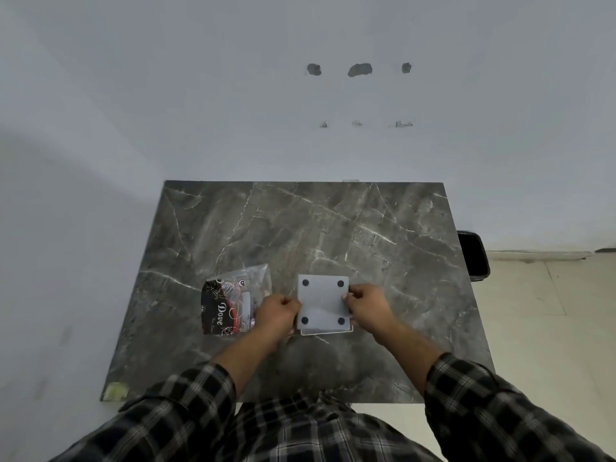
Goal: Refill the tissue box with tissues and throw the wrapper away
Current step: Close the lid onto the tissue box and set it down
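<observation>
Both hands, left hand & right hand, pinch opposite sides of the tissue box, flipped base-up near the table's front edge, prob. to open its bottom; wrapper lies just left.

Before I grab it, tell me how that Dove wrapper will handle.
The wrapper looks like thin, crinkled film, so it is probably floppy and light. Its glossy surface may slip against the marble table. It lies flat, so it is unlikely to roll.

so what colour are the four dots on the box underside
Black, on the pale grey tissue box, clearest in the head view.
</observation>
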